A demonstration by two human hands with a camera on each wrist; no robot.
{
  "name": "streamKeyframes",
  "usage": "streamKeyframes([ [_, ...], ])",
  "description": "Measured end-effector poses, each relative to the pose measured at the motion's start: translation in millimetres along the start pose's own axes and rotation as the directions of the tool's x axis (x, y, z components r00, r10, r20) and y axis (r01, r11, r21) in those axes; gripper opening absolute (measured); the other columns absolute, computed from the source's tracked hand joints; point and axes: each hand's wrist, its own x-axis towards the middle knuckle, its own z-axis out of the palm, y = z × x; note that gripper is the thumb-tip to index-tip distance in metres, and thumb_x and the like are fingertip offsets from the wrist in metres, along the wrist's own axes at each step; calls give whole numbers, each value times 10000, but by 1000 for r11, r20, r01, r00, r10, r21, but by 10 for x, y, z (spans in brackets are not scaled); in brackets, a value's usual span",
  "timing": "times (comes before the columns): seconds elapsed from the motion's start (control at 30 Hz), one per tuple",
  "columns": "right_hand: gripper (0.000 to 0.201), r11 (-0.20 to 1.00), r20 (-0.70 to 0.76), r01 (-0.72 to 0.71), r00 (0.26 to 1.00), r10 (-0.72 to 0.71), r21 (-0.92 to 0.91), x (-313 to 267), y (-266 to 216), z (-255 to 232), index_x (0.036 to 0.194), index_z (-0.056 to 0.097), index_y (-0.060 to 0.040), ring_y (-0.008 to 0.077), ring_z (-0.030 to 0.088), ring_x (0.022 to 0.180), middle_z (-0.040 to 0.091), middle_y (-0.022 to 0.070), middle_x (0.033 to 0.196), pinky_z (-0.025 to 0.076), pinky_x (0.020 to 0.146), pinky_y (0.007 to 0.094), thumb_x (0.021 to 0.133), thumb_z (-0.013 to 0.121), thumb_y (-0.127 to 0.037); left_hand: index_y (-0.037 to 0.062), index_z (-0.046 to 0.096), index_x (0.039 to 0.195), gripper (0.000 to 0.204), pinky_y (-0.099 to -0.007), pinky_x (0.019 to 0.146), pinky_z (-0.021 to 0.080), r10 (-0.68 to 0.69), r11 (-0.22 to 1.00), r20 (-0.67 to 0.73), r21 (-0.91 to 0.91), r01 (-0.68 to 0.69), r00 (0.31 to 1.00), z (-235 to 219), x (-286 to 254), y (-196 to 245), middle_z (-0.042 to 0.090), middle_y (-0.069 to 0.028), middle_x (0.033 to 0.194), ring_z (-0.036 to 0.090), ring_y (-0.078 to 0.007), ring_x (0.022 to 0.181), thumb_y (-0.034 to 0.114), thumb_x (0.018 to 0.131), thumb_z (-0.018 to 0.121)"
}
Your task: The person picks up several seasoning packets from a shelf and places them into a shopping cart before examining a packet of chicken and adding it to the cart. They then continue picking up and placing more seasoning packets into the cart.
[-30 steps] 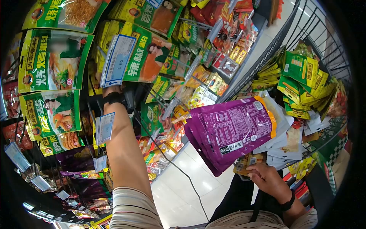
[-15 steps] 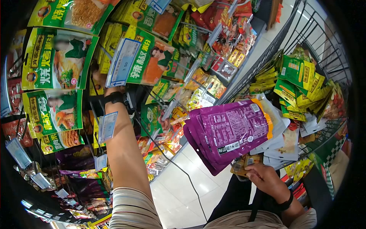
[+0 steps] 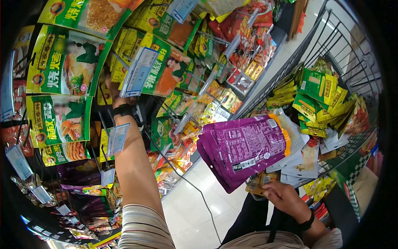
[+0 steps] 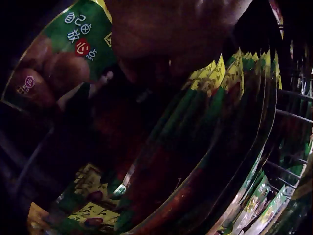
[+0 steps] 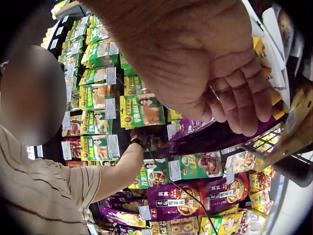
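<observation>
My left hand (image 3: 115, 88) reaches in among hanging green-and-yellow seasoning packets, partly hidden behind a price tag (image 3: 141, 71). In the left wrist view that hand (image 4: 171, 32) is a dark shape right above a row of hanging packets (image 4: 195, 112); its fingers are in shadow, and I cannot tell if they hold one. Low at the right, my right hand (image 3: 287, 200) pinches small golden packets (image 3: 261, 182) between thumb and fingers. Purple pouches (image 3: 244, 145) lie just above it, over the cart's near edge. The right wrist view shows the palm side of the right hand (image 5: 195, 63).
A wire shopping cart (image 3: 286, 79) on the right carries piled yellow-green packets (image 3: 319, 99) and white pouches (image 3: 306, 164). Hooks and price tags jut out from the shelf around my left forearm. A dark cable (image 3: 182, 178) hangs down across the pale floor (image 3: 207, 207).
The head view has shifted, moving the shelf packets slightly right and the cart slightly left. More of my left hand shows beside the price tag. The right hand keeps its hold on the golden packets.
</observation>
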Motion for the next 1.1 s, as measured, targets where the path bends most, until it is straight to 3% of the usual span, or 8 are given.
streamKeyframes([
  [0.37,252,988,81,93,991,-103,120,326,-772,-402,1141,633,8,124,606,744,671,98,862,492,666,280,932,632,-134,35,525,1295,523,-380,991,459,121,962,-21,-244,-122,992,218,-397,132,592,-137,1272,557,-254,1180,440,966,551],
  [0.47,267,968,59,205,975,-215,148,605,-1274,-513,1161,610,7,102,599,750,658,78,844,488,657,270,947,622,-151,39,499,1320,493,-392,1003,449,-31,894,111,-440,77,993,334,-341,291,611,-118,1253,586,-244,1146,407,994,504],
  [0.57,333,933,87,314,939,-332,173,1018,-1630,-525,1238,542,5,71,579,755,644,63,889,484,655,255,955,610,-156,22,496,1323,514,-420,1038,420,36,950,61,-312,-15,997,272,-240,143,609,-118,1260,582,-271,1156,414,991,476],
  [0.73,494,884,48,437,892,-450,168,1879,-2000,-345,1352,441,-11,154,613,883,612,167,1151,502,741,302,926,615,-191,19,499,1327,486,-402,1014,437,-76,965,-9,-254,71,997,244,-273,21,581,-121,1293,568,-281,1178,372,1000,432],
  [0.83,595,857,-31,515,857,-514,16,2300,-2141,-191,1393,413,-11,286,611,1069,574,232,1246,491,888,382,895,642,-244,28,480,1358,469,-379,993,452,12,984,-79,-178,-26,997,226,-224,-35,559,-110,1311,552,-263,1199,353,1027,411],
  [0.87,629,837,-58,545,835,-547,-45,2427,-2160,-140,1404,403,-8,329,600,1128,561,249,1269,480,936,405,885,652,-260,31,478,1363,464,-377,995,450,191,980,-64,-39,-193,980,224,-259,-75,553,-106,1318,552,-260,1200,348,1033,405],
  [0.97,721,780,-134,582,775,-617,-229,2783,-2120,8,1419,382,12,412,502,1254,516,299,1305,418,1035,435,848,681,-312,29,466,1383,471,-365,1036,409,237,959,-27,-156,-238,971,442,-565,308,515,-103,1373,519,-244,1245,351,1044,406],
  [1.1,695,813,-93,493,835,-542,-309,2881,-2241,107,1348,444,22,407,540,1178,527,295,1276,444,983,436,823,703,-352,9,462,1386,542,-344,1080,338,314,947,-9,73,-313,949,639,-736,664,504,-119,1374,492,-243,1248,387,999,503],
])
